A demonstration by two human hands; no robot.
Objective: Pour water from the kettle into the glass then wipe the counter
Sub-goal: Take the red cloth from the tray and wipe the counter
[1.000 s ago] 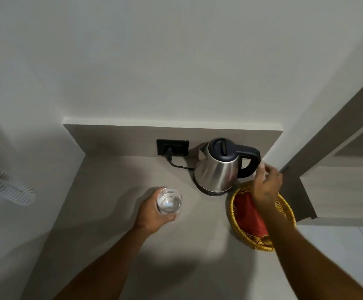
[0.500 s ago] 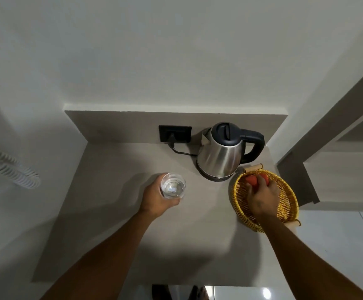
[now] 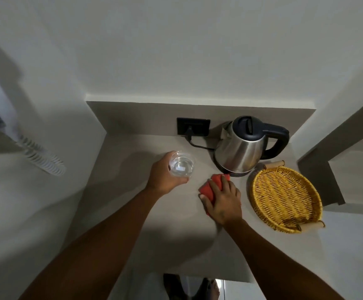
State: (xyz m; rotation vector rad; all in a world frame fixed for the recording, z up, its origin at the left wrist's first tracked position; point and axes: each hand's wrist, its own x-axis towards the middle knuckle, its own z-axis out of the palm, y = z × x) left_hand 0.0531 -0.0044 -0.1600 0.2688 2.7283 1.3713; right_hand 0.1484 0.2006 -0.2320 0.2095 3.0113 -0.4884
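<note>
Kettle [image 3: 240,146]: head view; steel body, black lid and handle, upright on its base at the back of the desk [image 3: 132,213], handle turned right.
Glass [image 3: 181,166]: holds water; left of the kettle, near the desk's middle.
Left hand [image 3: 165,177]: fingers wrapped round the glass.
Red cloth [image 3: 214,185]: flat on the desk just in front of the kettle base, between glass and basket.
Right hand [image 3: 225,200]: palm down, pressing the cloth.
Wicker basket [image 3: 285,195]: right of the cloth.
Key relation: bare desk lies toward the person and left of the cloth; right hand is nearer, so the wipe probably runs that way.
</note>
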